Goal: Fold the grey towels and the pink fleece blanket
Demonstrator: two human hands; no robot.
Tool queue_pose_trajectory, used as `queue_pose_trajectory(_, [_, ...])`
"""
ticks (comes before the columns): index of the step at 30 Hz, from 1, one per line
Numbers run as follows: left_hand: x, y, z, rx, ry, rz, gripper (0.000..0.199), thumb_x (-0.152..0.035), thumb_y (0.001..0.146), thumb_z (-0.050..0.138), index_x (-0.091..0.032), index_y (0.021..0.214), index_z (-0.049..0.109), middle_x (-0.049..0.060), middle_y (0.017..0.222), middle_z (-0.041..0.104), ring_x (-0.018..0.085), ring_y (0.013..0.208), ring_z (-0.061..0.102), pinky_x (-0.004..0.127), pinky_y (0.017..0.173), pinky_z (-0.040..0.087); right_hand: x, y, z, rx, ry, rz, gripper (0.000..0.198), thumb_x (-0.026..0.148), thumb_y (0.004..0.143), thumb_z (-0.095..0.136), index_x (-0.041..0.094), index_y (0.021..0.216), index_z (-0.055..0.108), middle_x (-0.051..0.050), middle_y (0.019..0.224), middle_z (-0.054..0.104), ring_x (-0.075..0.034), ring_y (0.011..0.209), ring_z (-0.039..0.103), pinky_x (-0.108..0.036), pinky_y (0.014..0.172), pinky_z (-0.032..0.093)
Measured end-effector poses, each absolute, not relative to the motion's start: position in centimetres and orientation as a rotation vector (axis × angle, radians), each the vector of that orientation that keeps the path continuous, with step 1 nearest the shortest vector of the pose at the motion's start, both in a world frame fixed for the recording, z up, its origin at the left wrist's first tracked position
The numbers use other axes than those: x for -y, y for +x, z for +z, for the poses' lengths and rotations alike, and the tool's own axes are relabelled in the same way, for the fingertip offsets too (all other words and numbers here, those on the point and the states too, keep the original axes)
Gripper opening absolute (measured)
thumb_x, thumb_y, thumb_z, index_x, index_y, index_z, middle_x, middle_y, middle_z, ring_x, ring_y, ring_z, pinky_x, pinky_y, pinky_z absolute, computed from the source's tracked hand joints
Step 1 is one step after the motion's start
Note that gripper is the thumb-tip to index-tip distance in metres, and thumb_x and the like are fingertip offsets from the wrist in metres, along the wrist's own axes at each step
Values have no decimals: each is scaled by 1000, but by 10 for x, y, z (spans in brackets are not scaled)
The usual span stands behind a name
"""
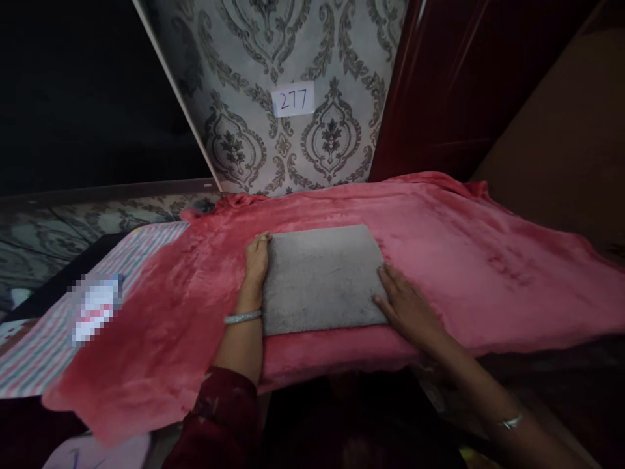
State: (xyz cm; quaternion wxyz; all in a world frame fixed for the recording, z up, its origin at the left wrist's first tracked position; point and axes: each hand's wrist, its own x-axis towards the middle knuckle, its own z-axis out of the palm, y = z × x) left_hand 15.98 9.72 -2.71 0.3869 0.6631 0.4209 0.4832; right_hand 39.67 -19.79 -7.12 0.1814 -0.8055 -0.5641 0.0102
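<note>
Hands are set apart, with a flat grey cloth [322, 280] framed between them. Its left edge is touched by the left hand [256, 266], whose fingers are bent in near the far left corner; whether the edge is pinched there cannot be told. Its right edge is met by the right hand [411, 309], laid low with fingers stretched out and thumb parted from them. A pale bangle [243, 317] is worn on the left wrist, above a dark red patterned sleeve [227, 407], and a shiny band [512, 423] is worn on the right forearm.

The grey cloth is spread in a rough rectangle near the front edge of a pink plush blanket [449, 241], by which a broad surface is covered. At the left, a striped cloth [155, 244] is partly overlapped by the blanket, and on it a pixelated item [95, 311] is placed, its details masked. Part of a pale rounded object [107, 451] is shown at the lower left.

Behind, damask wallpaper [336, 39] is seen, to which a paper label [293, 99] marked "277" is fixed. It is flanked by a large dark screen [92, 98] on the left and a glossy dark red panel [439, 85] on the right.
</note>
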Motion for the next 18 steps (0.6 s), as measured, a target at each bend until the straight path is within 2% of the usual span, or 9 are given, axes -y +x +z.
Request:
queue_pose_trajectory(4, [-93,161,-21,-1164,1729,1226,37,-20,88,51,-16,116,73,12,126,72,22,121,64,39,113,42,209,433,-83,1450,-2256,60,73,57,97,34,11,153,41,-17,158,40,-34,149,30,-56,121,28])
queue_pose_trajectory(8, [-88,149,-13,-1475,1822,1146,40,-22,85,59,-12,122,70,19,130,68,32,125,62,46,110,43,181,454,-75,1395,-2173,140,79,56,96,33,5,157,31,-19,160,35,-32,150,29,-52,123,26])
queue_pose_trajectory(12, [-88,129,-8,-1598,1865,942,37,-25,84,63,-12,118,72,21,115,74,37,115,66,46,100,48,129,468,-61,1411,-2139,238,76,52,97,32,5,157,31,-18,161,33,-30,150,29,-51,123,23])
queue_pose_trajectory(15, [-94,118,-8,-1596,1795,948,39,-29,79,72,-16,116,72,14,97,77,35,106,70,42,93,51,95,474,-56,1451,-2076,221,69,46,98,33,10,156,38,-16,157,41,-28,148,35,-50,122,26])
queue_pose_trajectory(18, [-102,111,-10,-1483,1629,945,53,-31,74,78,-17,124,67,7,84,74,30,98,71,37,85,54,80,477,-58,1455,-1979,254,70,51,97,36,12,155,39,-16,155,45,-27,146,39,-47,121,28])
